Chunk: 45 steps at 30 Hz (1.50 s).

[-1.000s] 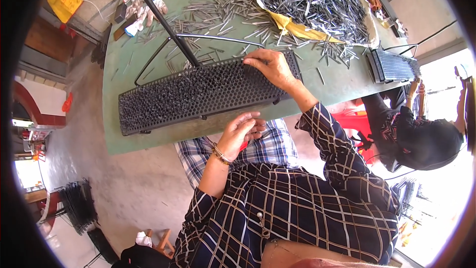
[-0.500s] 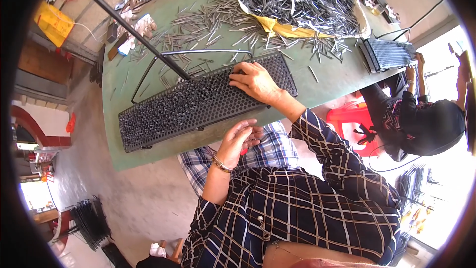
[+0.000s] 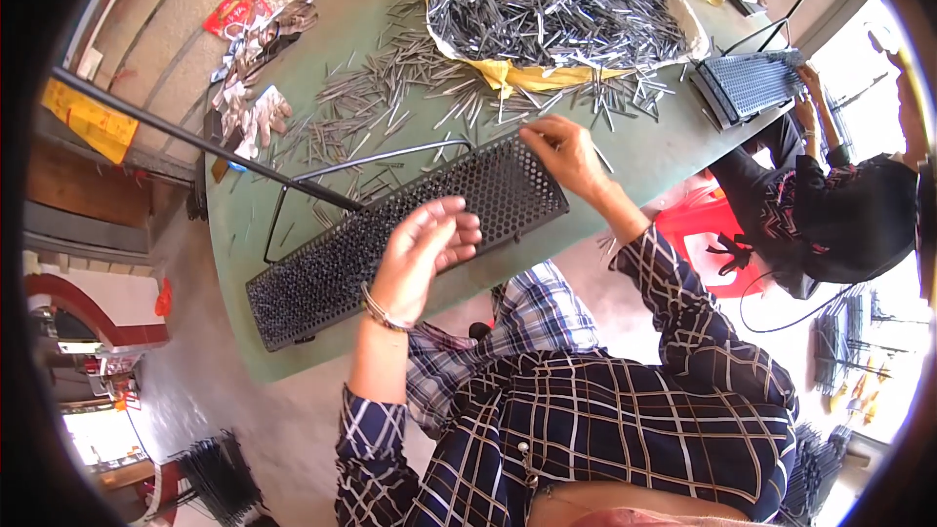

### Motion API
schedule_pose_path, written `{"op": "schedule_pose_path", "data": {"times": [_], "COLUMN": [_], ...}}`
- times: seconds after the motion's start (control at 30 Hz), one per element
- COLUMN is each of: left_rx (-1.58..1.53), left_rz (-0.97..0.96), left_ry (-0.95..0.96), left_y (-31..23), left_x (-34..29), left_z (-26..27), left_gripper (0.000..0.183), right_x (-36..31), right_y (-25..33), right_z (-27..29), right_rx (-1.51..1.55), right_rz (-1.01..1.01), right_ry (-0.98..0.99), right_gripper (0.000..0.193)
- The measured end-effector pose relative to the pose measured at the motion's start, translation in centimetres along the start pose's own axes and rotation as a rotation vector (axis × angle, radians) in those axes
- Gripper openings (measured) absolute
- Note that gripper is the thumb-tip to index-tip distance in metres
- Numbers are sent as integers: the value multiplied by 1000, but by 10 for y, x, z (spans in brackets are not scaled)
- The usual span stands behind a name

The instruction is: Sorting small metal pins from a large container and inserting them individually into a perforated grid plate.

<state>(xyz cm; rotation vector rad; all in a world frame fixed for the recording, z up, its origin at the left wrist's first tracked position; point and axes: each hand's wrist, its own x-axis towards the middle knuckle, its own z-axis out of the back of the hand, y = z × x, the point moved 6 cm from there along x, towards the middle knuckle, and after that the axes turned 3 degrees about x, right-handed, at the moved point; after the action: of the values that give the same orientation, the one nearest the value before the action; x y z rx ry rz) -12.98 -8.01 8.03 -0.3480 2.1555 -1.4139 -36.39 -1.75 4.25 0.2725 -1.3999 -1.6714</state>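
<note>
A perforated black rack (image 3: 498,195) lies slantwise along the near edge of a smooth green counter (image 3: 644,151), in front of the person, its left end lower in the view than its right. The right hand (image 3: 564,156) is at the rack's far right corner, thumb and index finger drawn close together at the upper edge; whether they pinch anything cannot be told. The left hand (image 3: 422,242) overlaps the rack's middle and near edge in the view, half open with the fingers loosely curled and nothing seen in its grasp; contact with the rack is unclear. The rack is a long rectangle pierced by close rows of round holes, open toward the right and rough with dark, bristling pieces toward the left. A straight black rod (image 3: 215,148) and a bent, glossy tubular frame (image 3: 381,158) extend from its far side. Beyond it lie scattered slender strips (image 3: 366,98) and a dense heap of strips (image 3: 556,10), dark and partly shiny, on pale sheeting with a yellow, creased edge (image 3: 547,78).
</note>
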Motion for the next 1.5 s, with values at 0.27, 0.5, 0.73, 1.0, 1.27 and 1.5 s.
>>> {"op": "schedule_pose_path", "data": {"times": [0.27, 0.5, 0.73, 1.0, 1.27, 1.5], "left_rx": [52, 80, 724, 575, 390, 674], "left_rz": [-3, 112, 253, 313, 369, 329], "left_ry": [57, -208, -357, -267, -184, -222], "left_y": [-63, -62, -34, -39, -23, -38], "left_x": [176, 355, 467, 469, 453, 450], "left_z": [10, 22, 116, 66, 86, 75], "left_gripper": [25, 23, 37, 22, 22, 22], "right_x": [135, 252, 272, 280, 286, 282], "right_y": [-71, -136, -116, -146, -132, -119], "right_z": [15, 4, -64, -62, -53, -67], "right_rx": [-237, -555, -842, -996, -892, -1090], "right_rz": [-4, -31, -172, -438, -308, -306], "right_ry": [19, 108, 476, 365, 388, 437], "right_gripper": [29, 38, 58, 54, 52, 32]}}
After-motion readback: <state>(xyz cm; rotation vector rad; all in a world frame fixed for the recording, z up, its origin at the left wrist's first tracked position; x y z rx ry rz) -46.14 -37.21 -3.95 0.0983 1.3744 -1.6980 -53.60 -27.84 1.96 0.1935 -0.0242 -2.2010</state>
